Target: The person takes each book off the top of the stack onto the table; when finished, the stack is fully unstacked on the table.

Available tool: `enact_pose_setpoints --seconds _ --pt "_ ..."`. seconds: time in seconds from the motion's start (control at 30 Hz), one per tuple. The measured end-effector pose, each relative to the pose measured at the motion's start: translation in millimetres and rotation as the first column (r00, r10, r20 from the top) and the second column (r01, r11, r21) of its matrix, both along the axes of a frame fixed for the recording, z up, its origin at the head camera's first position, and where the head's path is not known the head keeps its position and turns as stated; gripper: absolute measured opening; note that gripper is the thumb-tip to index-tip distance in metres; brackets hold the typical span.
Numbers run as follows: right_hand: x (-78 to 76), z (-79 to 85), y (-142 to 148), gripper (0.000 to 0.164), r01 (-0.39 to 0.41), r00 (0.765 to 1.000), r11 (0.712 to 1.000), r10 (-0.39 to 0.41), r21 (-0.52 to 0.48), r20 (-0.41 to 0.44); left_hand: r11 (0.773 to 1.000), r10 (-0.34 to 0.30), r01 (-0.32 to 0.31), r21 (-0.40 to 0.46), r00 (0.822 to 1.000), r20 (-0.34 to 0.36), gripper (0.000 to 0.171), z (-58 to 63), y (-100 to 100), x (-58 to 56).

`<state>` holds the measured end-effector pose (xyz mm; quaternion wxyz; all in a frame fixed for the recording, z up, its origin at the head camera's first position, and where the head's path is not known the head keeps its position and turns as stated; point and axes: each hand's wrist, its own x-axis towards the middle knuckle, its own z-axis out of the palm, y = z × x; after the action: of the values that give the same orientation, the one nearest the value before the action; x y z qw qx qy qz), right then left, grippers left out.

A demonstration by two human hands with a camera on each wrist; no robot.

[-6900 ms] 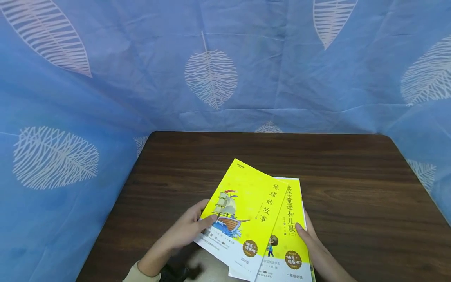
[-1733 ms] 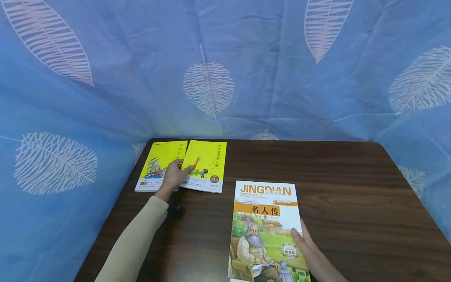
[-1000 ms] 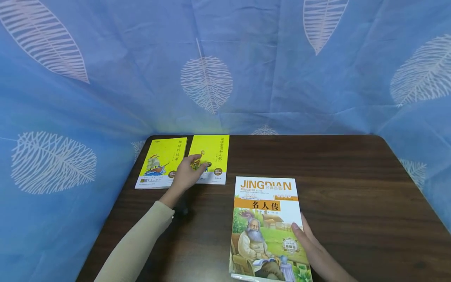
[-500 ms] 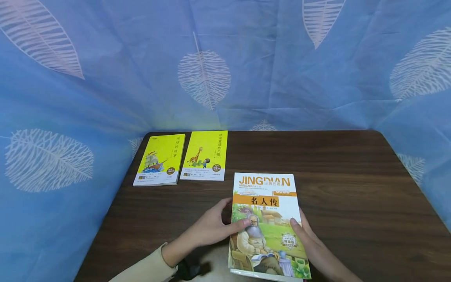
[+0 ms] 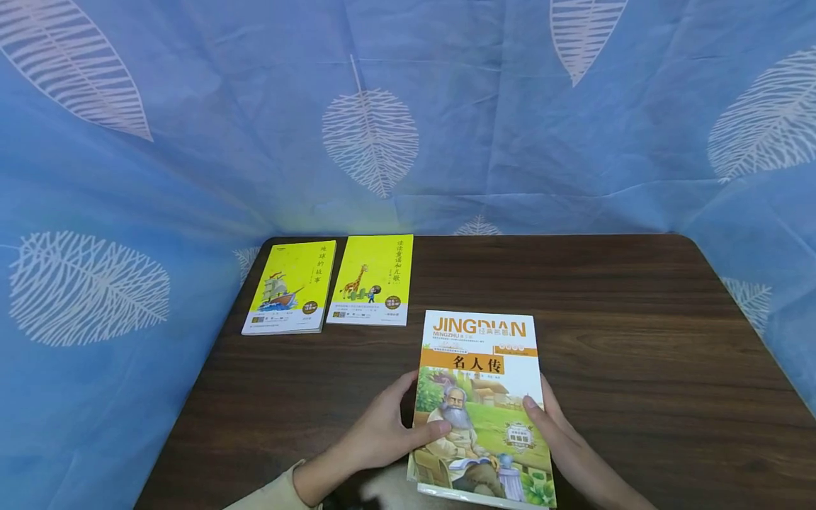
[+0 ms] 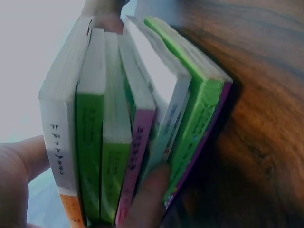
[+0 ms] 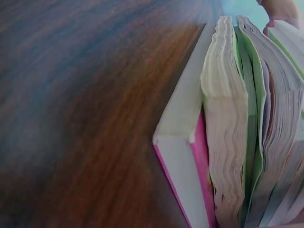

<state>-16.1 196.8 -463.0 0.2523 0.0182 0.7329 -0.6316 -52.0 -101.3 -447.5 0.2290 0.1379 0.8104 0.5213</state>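
Note:
A stack of books [image 5: 491, 418] is at the front of the table, topped by a white book with a bearded man on its cover. My left hand [image 5: 376, 432] grips the stack's left side, thumb on the top cover. On the right side my right hand [image 5: 564, 435] holds it, thumb also on the cover. Several spines, white, green and pink, show in the left wrist view, where a fingertip [image 6: 149, 194] presses the lower ones. Page edges [image 7: 228, 142] face the right wrist camera, above a pink-covered book [image 7: 183, 175] on the table. Most other fingers are hidden.
Two yellow books lie side by side at the back left of the dark wooden table [image 5: 605, 304]: one with a ship [image 5: 290, 287], one with a giraffe [image 5: 370, 280]. A blue leaf-patterned cloth [image 5: 484, 127] hangs behind and beside the table.
The two yellow books have gone from the hands to the back left. My left hand has let go of the giraffe book and come back to grip the stack. The right hand has stayed there.

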Motion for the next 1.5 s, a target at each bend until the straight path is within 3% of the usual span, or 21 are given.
enact_pose_setpoints --seconds 0.17,0.33,0.43,0.53,0.63,0.73,0.9,1.13,1.27,1.5 --pt "-1.5 0.0 -1.3 0.072 0.004 1.0 1.0 -0.004 -0.001 0.008 0.998 -0.051 0.048 0.04 0.995 0.081 0.072 3.5 -14.5 -13.7" --pt "-2.9 -1.6 -0.7 0.076 0.036 0.998 0.999 -0.035 -0.007 0.056 0.997 -0.056 0.047 0.066 0.99 0.127 0.064 8.1 -33.3 -32.8" --pt "-3.6 -3.5 -0.6 0.078 0.051 0.997 0.997 -0.048 -0.062 0.054 0.986 -0.082 0.052 0.161 0.978 0.189 0.063 11.0 -43.2 -45.0" --pt "-2.0 -4.7 -0.5 0.085 0.036 0.999 0.99 -0.031 -0.136 0.037 0.96 -0.122 0.049 0.275 0.959 0.256 0.061 12.4 -48.4 -58.6" --pt "0.0 -5.4 -0.5 0.093 0.012 1.0 0.987 -0.009 -0.161 0.014 0.939 -0.131 0.03 0.342 0.953 0.275 0.059 12.3 -47.5 -72.1" --pt "1.0 -6.4 -1.3 0.097 0.008 1.0 0.986 -0.009 -0.169 -0.005 0.933 -0.088 -0.017 0.36 0.958 0.273 0.058 10.6 -41.3 -85.9" --pt "1.5 -8.6 -2.2 0.099 0.029 1.0 0.985 -0.03 -0.167 0.0 0.924 0.053 -0.149 0.352 0.962 0.268 0.062 4.6 -24.6 -114.0" --pt "5.1 -8.7 -5.1 0.098 0.031 1.0 0.988 -0.031 -0.153 0.004 0.858 0.246 -0.355 0.371 0.918 0.311 0.063 -0.2 4.5 -163.8" --pt "6.4 -8.7 -3.6 0.098 0.016 1.0 0.984 -0.015 -0.176 0.007 0.84 0.282 -0.4 0.366 0.899 0.337 0.067 -9.5 21.2 -188.1" --pt "5.6 -8.7 -2.0 0.097 -0.006 1.0 0.983 0.004 -0.182 -0.01 0.856 0.323 -0.422 0.299 0.888 0.328 0.072 -23.3 39.1 -207.9"
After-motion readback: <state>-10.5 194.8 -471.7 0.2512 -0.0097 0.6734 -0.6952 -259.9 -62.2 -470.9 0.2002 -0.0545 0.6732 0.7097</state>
